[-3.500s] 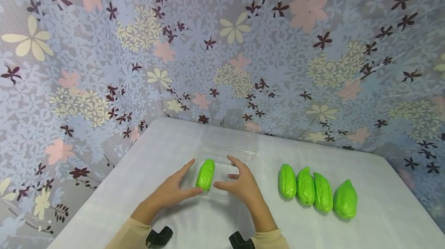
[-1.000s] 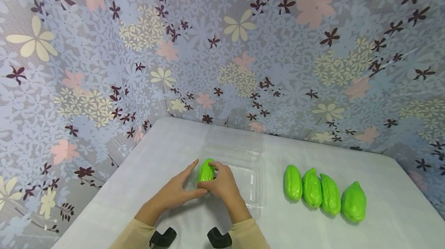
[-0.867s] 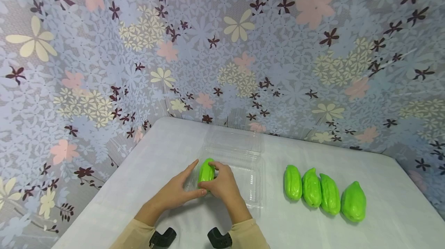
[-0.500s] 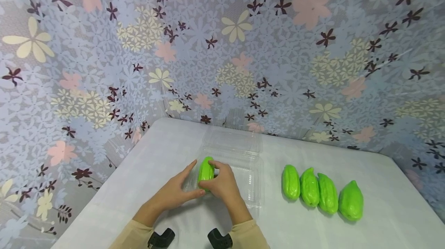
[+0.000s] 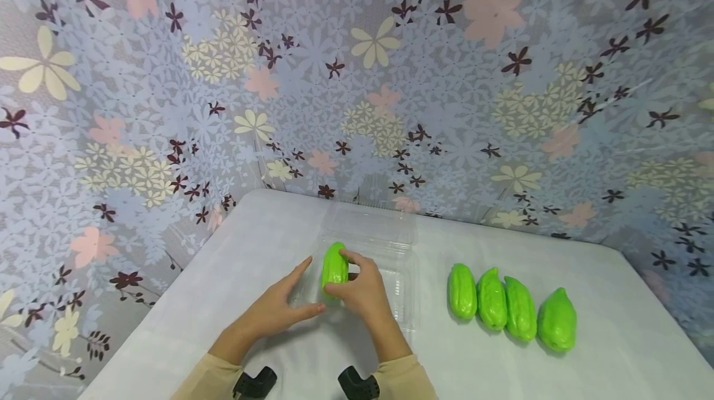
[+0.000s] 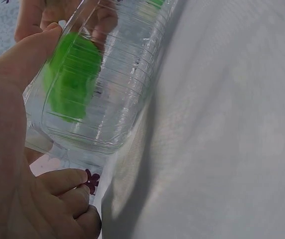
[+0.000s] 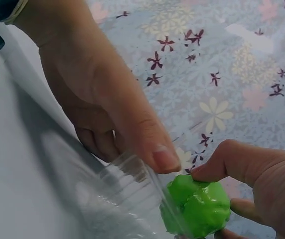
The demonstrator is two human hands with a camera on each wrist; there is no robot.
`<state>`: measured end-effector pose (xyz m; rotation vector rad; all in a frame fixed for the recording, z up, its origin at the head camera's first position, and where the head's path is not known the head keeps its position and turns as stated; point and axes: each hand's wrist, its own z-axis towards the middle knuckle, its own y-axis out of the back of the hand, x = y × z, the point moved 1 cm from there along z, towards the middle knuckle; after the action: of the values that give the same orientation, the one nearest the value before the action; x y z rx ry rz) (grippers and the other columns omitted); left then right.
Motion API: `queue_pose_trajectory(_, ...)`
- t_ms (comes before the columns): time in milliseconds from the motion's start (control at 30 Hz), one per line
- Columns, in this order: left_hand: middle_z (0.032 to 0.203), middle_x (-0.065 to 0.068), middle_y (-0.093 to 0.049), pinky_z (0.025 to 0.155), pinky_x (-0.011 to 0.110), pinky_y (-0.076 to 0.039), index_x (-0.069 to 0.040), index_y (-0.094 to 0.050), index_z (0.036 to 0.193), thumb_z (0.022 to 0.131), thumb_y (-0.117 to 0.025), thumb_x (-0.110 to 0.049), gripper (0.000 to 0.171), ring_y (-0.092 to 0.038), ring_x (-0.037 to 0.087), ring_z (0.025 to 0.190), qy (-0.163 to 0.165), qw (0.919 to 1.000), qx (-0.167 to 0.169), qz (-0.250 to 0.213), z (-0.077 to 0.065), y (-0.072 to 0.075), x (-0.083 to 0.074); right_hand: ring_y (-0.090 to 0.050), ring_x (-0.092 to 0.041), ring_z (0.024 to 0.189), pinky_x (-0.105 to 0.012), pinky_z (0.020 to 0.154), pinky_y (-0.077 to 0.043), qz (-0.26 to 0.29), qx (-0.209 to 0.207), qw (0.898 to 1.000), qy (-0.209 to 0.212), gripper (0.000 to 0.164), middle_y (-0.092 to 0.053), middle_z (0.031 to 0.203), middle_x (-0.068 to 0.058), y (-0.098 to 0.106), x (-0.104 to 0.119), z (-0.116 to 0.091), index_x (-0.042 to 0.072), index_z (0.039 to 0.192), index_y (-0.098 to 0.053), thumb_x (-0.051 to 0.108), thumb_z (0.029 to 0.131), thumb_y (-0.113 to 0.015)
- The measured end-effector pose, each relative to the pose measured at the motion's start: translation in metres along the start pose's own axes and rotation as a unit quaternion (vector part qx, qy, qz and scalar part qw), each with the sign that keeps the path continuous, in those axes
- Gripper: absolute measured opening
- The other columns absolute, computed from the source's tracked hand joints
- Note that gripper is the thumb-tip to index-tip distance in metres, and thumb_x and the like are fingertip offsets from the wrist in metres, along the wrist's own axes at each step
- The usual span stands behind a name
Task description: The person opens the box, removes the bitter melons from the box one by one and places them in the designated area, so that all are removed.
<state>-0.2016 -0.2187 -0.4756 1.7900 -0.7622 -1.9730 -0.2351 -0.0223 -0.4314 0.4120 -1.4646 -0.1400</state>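
Note:
My right hand (image 5: 365, 288) pinches a glossy green ridged vegetable (image 5: 334, 265) between thumb and fingers, over the left part of a clear plastic clamshell container (image 5: 414, 301). In the right wrist view, the lumpy end of the vegetable (image 7: 200, 206) shows beside the container's wall. My left hand (image 5: 270, 310) holds the container's near left corner, its thumb along the near side and its index finger along the left. Through the clear wall in the left wrist view, the vegetable (image 6: 72, 77) appears close to the left thumb. The left hand's other fingers (image 6: 65, 181) are curled.
Several similar green vegetables (image 5: 492, 301) lie side by side on the white-covered table (image 5: 446, 363), right of the container. The container's open lid (image 5: 365, 226) lies toward the back. A flowered wall covering (image 5: 312, 77) rises behind the table.
My right hand has gone from spread and apart from the vegetable to pinching it. In the last half second the vegetable has risen slightly. The left hand stays at the container's corner.

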Motion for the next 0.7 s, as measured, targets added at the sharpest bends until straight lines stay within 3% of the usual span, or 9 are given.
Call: queue_pose_trajectory(700,0.163,0.009,-0.028,0.115,0.061,-0.026,-0.025,-0.022,0.163,0.084,-0.077,-0.056,0.101,-0.029,0.037,0.146,-0.007,0.9999,0.002,0.010,0.000,0.001,0.001,-0.062,-0.035,0.112,-0.038,0.074,-0.059,0.026,-0.024,0.999,0.014,0.074,-0.052,0.139,-0.013,0.041,0.010,-0.014,0.009,0.142,-0.058,0.007,0.072,-0.084)
